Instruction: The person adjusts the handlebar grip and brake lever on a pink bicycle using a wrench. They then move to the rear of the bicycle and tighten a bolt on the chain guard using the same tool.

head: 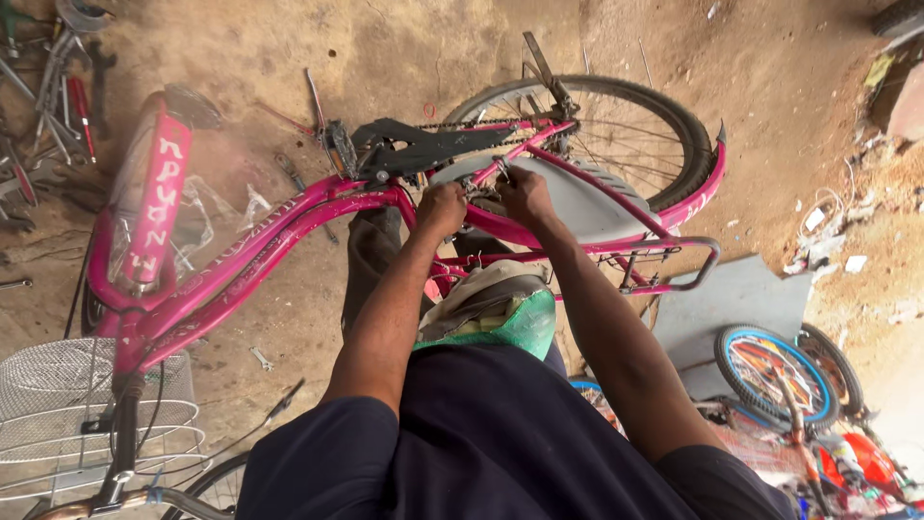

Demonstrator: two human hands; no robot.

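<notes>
Starting at the left edge, a white wire basket [67,404] sits at the front of a pink bicycle [260,236], beside the handlebar [106,501] and the head tube. Scattered hand tools [58,106] lie on the dirt floor [404,48] in the upper left corner, well apart from the person. The pink frame tubes run rightward to the black chain guard [433,144] and the crank area. Here the left hand [441,207] is closed in a fist around the frame just below the chain guard. Just beside it, the right hand [523,193] is also closed, its fingers curled on a small metal part near the seat tube; what exactly it grips is too small to tell. Below the hands, the saddle [491,308], wrapped in green and clear plastic, rests against the person's dark shirt. Further right come the rear wheel [654,125], with its grey mudguard, and the pink rear rack [674,270]. At the lower right lies a small blue-rimmed wheel [770,371] on a grey sheet [741,294].
</notes>
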